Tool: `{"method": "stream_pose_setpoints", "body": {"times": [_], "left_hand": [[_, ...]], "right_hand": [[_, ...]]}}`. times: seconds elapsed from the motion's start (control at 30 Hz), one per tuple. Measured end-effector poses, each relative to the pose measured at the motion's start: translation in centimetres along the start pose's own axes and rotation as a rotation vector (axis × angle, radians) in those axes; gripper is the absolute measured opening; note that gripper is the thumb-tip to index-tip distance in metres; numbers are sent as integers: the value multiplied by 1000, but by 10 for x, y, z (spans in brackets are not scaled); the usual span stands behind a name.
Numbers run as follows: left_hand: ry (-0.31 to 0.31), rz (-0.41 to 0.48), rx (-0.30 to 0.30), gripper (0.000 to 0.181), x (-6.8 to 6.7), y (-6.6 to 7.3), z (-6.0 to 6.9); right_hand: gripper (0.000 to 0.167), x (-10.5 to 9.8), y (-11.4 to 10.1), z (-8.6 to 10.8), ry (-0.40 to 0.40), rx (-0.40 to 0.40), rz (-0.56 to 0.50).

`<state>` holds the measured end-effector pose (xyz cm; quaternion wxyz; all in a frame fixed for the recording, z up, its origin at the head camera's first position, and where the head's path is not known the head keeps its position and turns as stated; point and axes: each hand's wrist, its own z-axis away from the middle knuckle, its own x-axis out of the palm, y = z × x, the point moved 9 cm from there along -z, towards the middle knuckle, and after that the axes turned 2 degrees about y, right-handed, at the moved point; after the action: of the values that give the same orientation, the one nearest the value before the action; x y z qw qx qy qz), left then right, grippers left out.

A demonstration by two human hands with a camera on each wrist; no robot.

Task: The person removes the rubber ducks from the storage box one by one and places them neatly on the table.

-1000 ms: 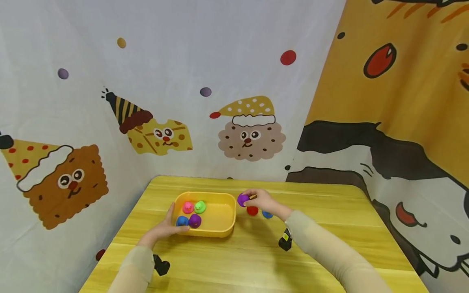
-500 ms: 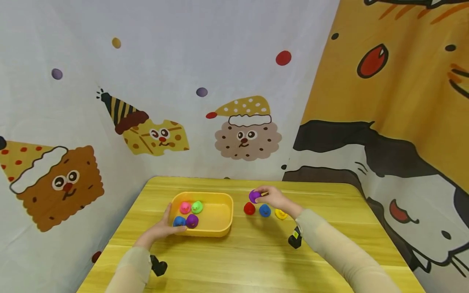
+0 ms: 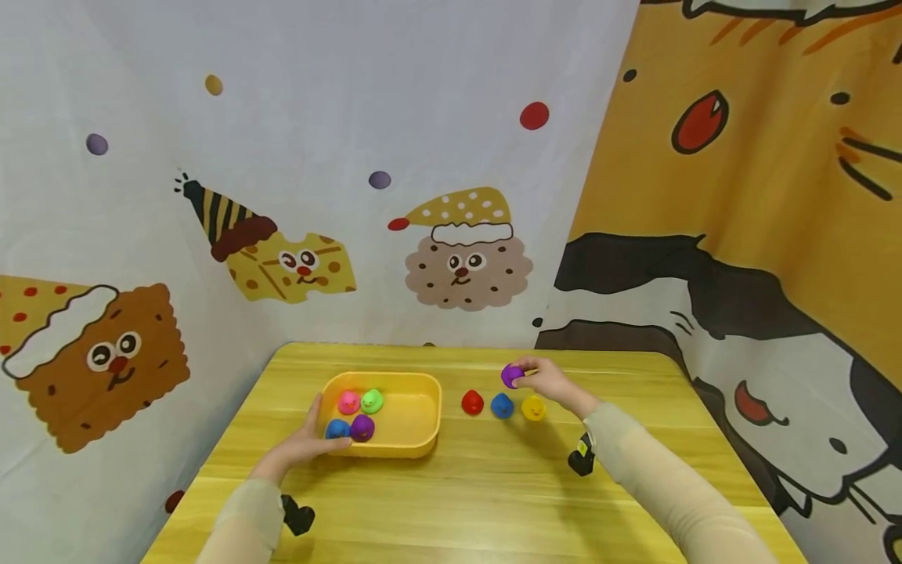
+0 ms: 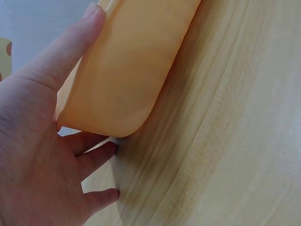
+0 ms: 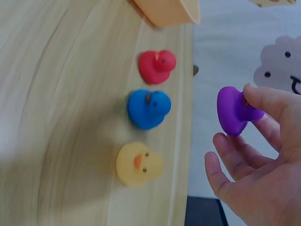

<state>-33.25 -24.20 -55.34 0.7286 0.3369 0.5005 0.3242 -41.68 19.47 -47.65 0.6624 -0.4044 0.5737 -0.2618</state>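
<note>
Purple duck [image 3: 512, 376] hangs from the grip of your right hand [image 3: 552, 379], pinched by its head between thumb and fingers, with its broad base turned away from your palm. You hold it up near the far edge of the surface [image 3: 451, 501], beyond a spaced row of three others: red duck [image 3: 473, 403] nearest the tub, blue duck [image 3: 503, 406] in the middle, yellow duck [image 3: 533, 408] at the right end. All three stand upright on their bases.

Left of that row stands your yellow tub [image 3: 395, 451], with four ducks in its left half. Toward its far wall you have a pink duck [image 3: 348, 403] and a green duck [image 3: 371, 401] side by side; along the near wall, a second blue duck [image 3: 337, 429] and a second purple duck [image 3: 362, 428], the blue one close to your thumb.

Your left hand [image 3: 296, 445] grasps the tub's near-left corner, its thumb on the near rim and its fingers spread by the left end. Below each of your wrists shows a black device [image 3: 298, 515], and behind the surface hangs a cartoon-printed cloth [image 3: 296, 94].
</note>
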Motion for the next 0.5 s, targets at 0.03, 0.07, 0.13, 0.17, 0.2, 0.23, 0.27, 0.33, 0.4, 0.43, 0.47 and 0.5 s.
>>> {"method": "stream_pose_setpoints", "body": {"times": [0.03,0.07,0.13,0.17,0.2,0.23,0.27,0.33,0.4,0.43,0.47,0.5], "left_hand": [[-3,-2,-4,126,0,0,0],[-6,-1,-7,125,1,0,1],[-5,-2,-4,125,1,0,2],[-3,-6,-9,125,2,0,3],[-4,-9,-10,125,2,0,3],[-3,-11,-10,124,2,0,3],[-2,-13,-11,124,1,0,3],[1,-22,-20,123,1,-1,2],[-1,-24,-17,123,0,-2,1],[-2,-25,-16,123,0,-2,1],[0,-24,-9,123,-1,-2,0],[1,-22,-7,124,-1,-2,0]], "right_hand": [[34,-2,3,1,5,5,6],[34,-5,6,2,12,11,10],[35,-10,12,4,24,23,19],[35,-13,15,5,32,28,21],[35,-16,18,6,36,27,26],[35,-18,21,7,41,28,28],[36,-21,24,8,47,28,32],[36,-24,30,9,50,30,39],[36,-29,37,11,60,43,41],[37,-30,40,12,60,46,44],[38,-32,42,12,61,47,50],[38,-34,44,13,67,55,50]]}}
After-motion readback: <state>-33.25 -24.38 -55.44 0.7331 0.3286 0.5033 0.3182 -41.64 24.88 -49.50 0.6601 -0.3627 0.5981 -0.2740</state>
